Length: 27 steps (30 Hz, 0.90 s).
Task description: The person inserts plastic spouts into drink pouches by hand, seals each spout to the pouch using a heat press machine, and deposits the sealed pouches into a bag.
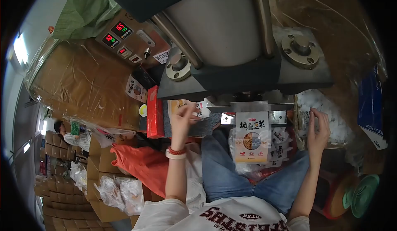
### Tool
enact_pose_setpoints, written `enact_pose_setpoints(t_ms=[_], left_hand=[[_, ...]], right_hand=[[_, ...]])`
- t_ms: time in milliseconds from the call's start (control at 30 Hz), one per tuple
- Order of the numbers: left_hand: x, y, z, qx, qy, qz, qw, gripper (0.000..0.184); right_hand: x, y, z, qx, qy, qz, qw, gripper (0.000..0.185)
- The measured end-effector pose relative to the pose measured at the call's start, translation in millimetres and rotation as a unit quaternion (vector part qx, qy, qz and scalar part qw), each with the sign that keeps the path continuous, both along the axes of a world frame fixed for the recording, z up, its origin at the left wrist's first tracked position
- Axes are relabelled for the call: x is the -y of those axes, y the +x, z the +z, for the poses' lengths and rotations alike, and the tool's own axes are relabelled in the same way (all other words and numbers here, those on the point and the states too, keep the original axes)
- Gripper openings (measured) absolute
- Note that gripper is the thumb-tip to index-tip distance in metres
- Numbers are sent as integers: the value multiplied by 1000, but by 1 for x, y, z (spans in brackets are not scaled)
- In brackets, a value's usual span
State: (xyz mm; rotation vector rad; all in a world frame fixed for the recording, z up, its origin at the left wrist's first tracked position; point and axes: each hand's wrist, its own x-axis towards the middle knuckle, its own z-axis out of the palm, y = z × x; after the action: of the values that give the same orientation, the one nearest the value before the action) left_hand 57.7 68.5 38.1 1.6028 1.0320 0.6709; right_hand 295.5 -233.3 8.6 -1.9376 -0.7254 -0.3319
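My left hand is over the stack of printed pouches on the grey surface, its fingers curled; whether they pinch anything is too small to tell. My right hand is raised at the near side of a clear bag of small white items, fingers bent, with nothing I can make out between them. Between my hands, a white and yellow printed pouch hangs upright from the machine's metal edge. Behind it, in my lap, lies a clear bag with several small printed packets.
The large machine stands close above the hands, with lit displays at upper left. A red box is left of the pouches. A blue box and green fan are at right. Another person is far left.
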Motion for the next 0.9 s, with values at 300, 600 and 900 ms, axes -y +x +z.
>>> enact_pose_setpoints(t_ms=[300, 600, 900], left_hand=[[-250, -36, -1, -294, 305, 239, 874, 99], [-273, -33, 0, -350, 233, 262, 868, 101], [-241, -56, 64, -121, 383, 331, 854, 95]], right_hand=[[1, -3, -6, 41, 15, -3, 999, 13], [-3, -4, -13, 59, 4, -8, 998, 13], [-2, -4, -16, 77, -14, -13, 997, 14]])
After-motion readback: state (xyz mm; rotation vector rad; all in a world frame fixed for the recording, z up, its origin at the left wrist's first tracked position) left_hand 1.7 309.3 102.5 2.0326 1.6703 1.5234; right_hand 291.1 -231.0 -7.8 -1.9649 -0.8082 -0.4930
